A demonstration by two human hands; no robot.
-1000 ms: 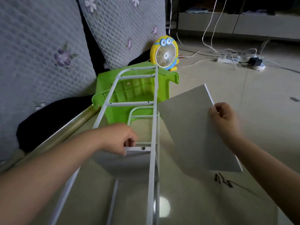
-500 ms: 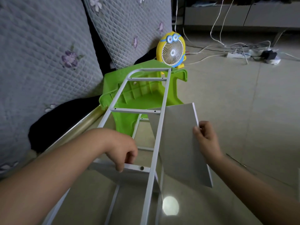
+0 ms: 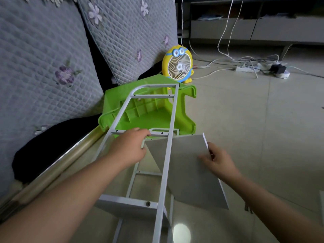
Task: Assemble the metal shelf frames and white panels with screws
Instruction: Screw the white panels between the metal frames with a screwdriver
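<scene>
Head view: left hand (image 3: 128, 148) curled on a rung of the white tubular metal shelf frame (image 3: 167, 155); right hand (image 3: 216, 159) pinches the thin white flat panel (image 3: 187, 174), tilted between the frames. Panel looks light, stiff, slick; grip edges two-handed

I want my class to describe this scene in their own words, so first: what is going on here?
A person is putting together a shelf on the floor. The left hand grips a crossbar of the white metal frame, which leans over an overturned green stool. The right hand holds a loose white panel by its edge, angled in towards the frame. Lower down, another panel already sits at a crossbar with a screw showing. A small yellow fan stands behind.
</scene>
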